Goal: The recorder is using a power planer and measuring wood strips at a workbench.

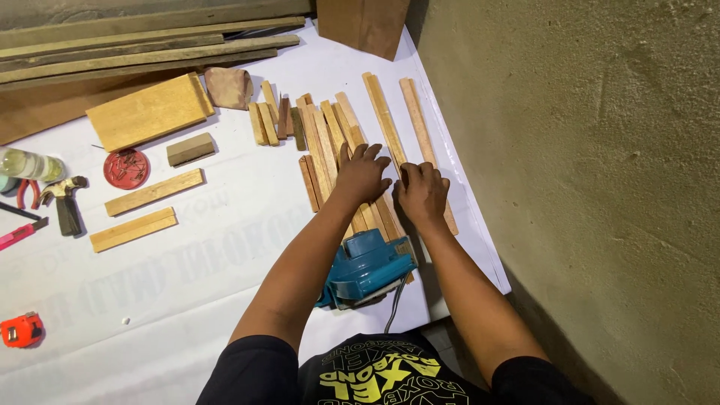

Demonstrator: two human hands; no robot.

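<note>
Wooden slats (352, 142) lay at twelve o'clock of the electric planer (365, 268); hammer (65, 201) and nail tin (126, 168) at nine

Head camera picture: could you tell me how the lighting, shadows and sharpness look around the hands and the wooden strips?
In the head view, even light falls on the white sheet, without harsh glare; the left hand and right hand look sharp on the wooden strips; soft shadow lies under the blue power tool and along the sheet's right edge; the far planks are dimmer; straight edges bow slightly toward the frame's borders.

Rough plaster wall (600, 165), white sheet (225, 255)
</note>
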